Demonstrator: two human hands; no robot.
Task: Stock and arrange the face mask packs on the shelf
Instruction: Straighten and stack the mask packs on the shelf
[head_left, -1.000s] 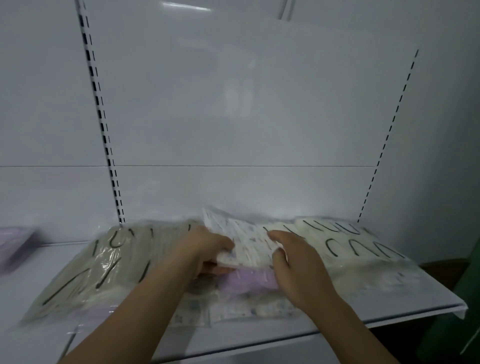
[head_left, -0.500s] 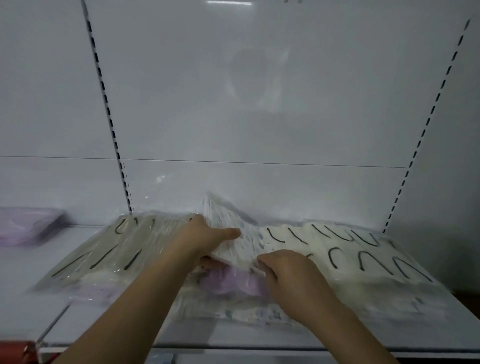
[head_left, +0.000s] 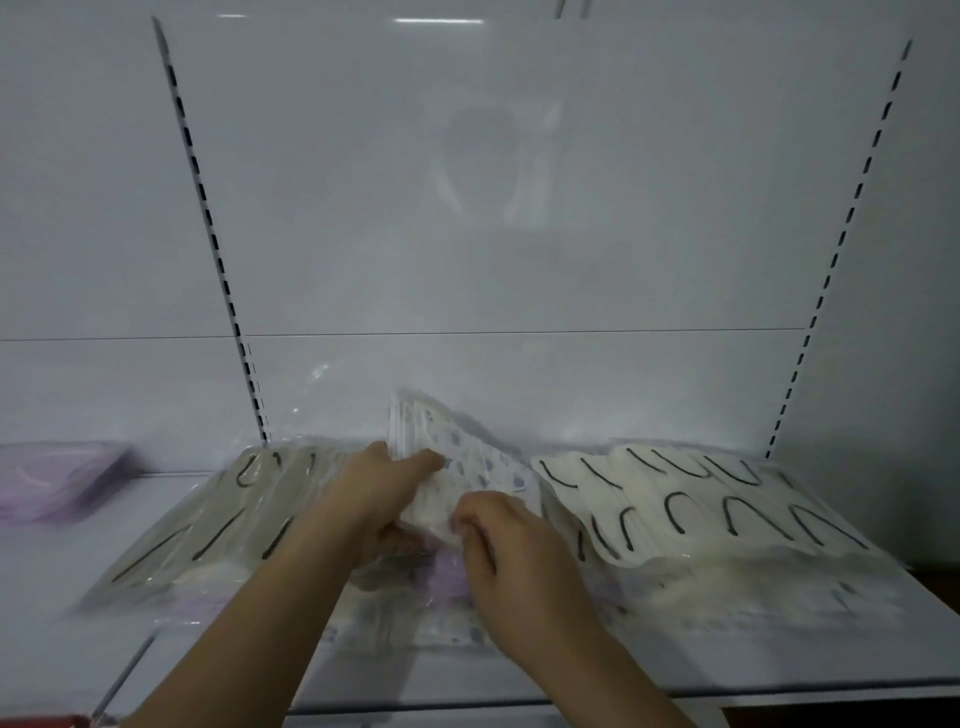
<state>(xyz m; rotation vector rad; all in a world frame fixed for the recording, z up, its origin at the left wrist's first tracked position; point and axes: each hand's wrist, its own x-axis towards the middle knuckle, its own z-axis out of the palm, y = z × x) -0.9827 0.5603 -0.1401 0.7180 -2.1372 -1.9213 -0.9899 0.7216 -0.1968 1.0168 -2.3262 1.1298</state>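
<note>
**A:** Talk me through it. Where's the pack?

**B:** Dead centre of the shelf (head_left: 779, 680). I've got the dotted mask pack (head_left: 467, 467) tipped up on edge, its far corner high toward the back panel (head_left: 519, 208) and its near end low, down among the flat packs. So the long axis runs from low-near-right to high-far-left.

**A:** And the hands?

**B:** Left hand (head_left: 379, 499) sits at the upper, farther part, thumb curled over the face of the pack, fingers behind it; that's a real grip. Right hand (head_left: 504, 545) is nearer to me, at the low end, fingers curled down onto the pack's edge, pinching it there.

**A:** What's either side?

**B:** Cream packs with black ear loops: one stack on the left (head_left: 208, 519), one on the right (head_left: 701, 509). The dotted pack stands in the gap between them, close against the right stack. A purple pack (head_left: 447, 577) shows underneath, just below my hands.

**A:** So the next move?

**B:** My read: it turns on that tilt. The left hand holds the high end, so laying the pack flat means swinging that end down, with the right hand as the pivot.

**A:** Risk?

**B:** Slippery film. It could slide over a neighbouring stack.
</note>
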